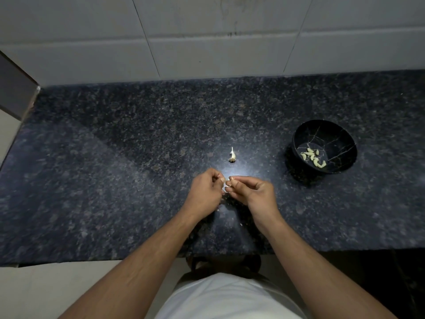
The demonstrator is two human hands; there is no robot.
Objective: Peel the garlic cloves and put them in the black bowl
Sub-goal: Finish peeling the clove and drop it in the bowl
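A person in a white shirt (227, 298) stands at a dark speckled counter (115, 180). Both bare arms reach out over it, and the two hands meet in the middle.

The left hand (204, 192) has its fingers curled in. The right hand (250, 192) has curled fingers too. Between the fingertips of both hands sits a small white garlic clove (226, 184). Each hand pinches it from its own side. Most of the clove is hidden by the fingers, so it is hard to tell how much skin is on it.

A few tiny pale bits (241, 224) lie on the counter near the right wrist.

A little past the hands, apart from them, lies a garlic stem (232, 155) with a pointed white tip and a brown root end.

Off to the right of it sits the black bowl (345, 162) with thin white lines like cracks. Peeled cloves (312, 155), pale yellow, lie in a small heap at the bottom of it.

At the back, the counter meets a wall of big white tiles (207, 42).
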